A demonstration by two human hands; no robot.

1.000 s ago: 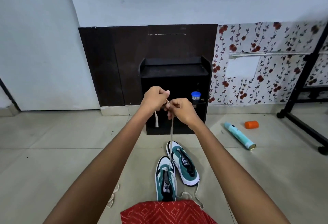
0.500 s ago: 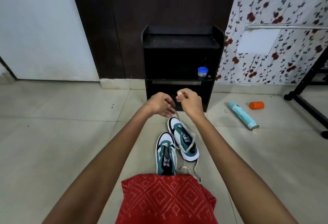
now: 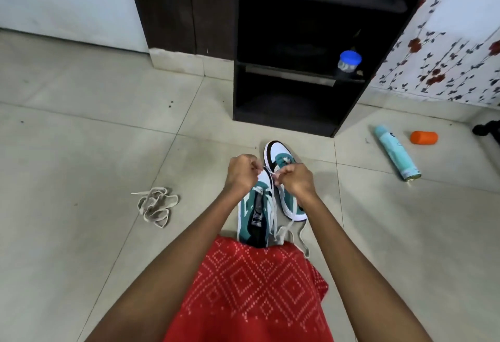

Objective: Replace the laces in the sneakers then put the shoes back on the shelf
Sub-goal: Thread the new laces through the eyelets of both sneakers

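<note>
Two teal, white and black sneakers lie on the tiled floor in front of me. The near sneaker (image 3: 255, 214) points away from me, and the far sneaker (image 3: 281, 164) sits just right of it. My left hand (image 3: 242, 172) and my right hand (image 3: 296, 179) hover over the near sneaker's toe, each pinching a beige lace (image 3: 273, 176) that runs between them. Loose lace ends (image 3: 296, 236) trail on the floor beside the heels. The black shelf (image 3: 303, 70) stands beyond the shoes.
A coiled beige lace (image 3: 155, 206) lies on the floor to the left. A teal spray can (image 3: 396, 156) and an orange cap (image 3: 424, 137) lie to the right. A blue-lidded jar (image 3: 349, 61) sits on the shelf. My red patterned garment (image 3: 251, 293) covers my lap.
Both hands have come down from in front of the shelf to the near sneaker's toe, still pinching the lace. My view has tilted downward.
</note>
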